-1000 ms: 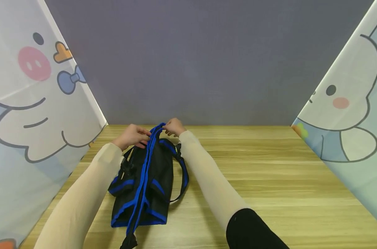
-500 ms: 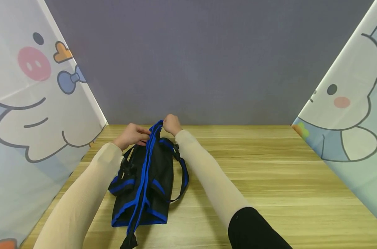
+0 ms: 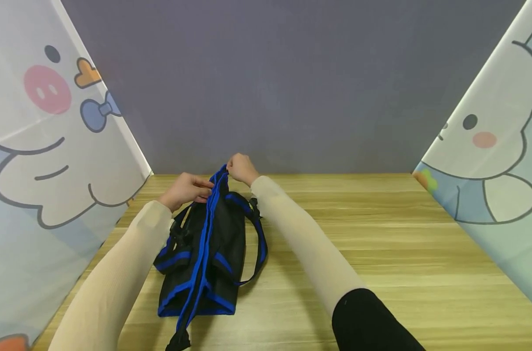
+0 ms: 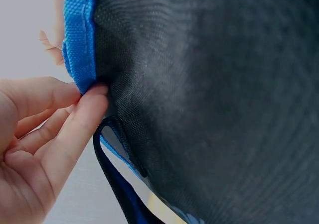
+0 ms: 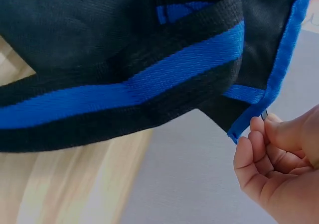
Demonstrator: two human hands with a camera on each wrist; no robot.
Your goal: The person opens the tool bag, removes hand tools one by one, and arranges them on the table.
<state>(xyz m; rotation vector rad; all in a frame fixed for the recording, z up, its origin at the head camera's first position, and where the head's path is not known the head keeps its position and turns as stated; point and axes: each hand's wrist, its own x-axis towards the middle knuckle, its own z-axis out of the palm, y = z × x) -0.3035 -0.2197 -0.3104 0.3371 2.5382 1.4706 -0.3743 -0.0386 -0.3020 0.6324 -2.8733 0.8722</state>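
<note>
A black fabric bag (image 3: 230, 234) with blue trim and carrying straps lies on the table, its long blue-edged zipper strip (image 3: 200, 263) running along the top toward me. My left hand (image 3: 187, 191) pinches the bag's blue edge near the far end. In the left wrist view, thumb and fingertips meet at the blue binding (image 4: 79, 40). At the far tip of the strip, my right hand (image 3: 243, 168) has its fingers curled in. The right wrist view shows its thumb and forefinger pinching a thin dark zipper pull (image 5: 265, 114) at the bag's corner.
A black and blue strap (image 3: 261, 248) loops out on the right side of the bag. The near strip end, a black tab (image 3: 179, 340), hangs toward me. A grey wall (image 3: 283, 87) rises behind the wooden table (image 3: 358, 234), with printed cartoon panels either side.
My right hand has moved up and away from me, turning its back upward, and the far end of the strip has risen with it. My left hand has stayed nearly still.
</note>
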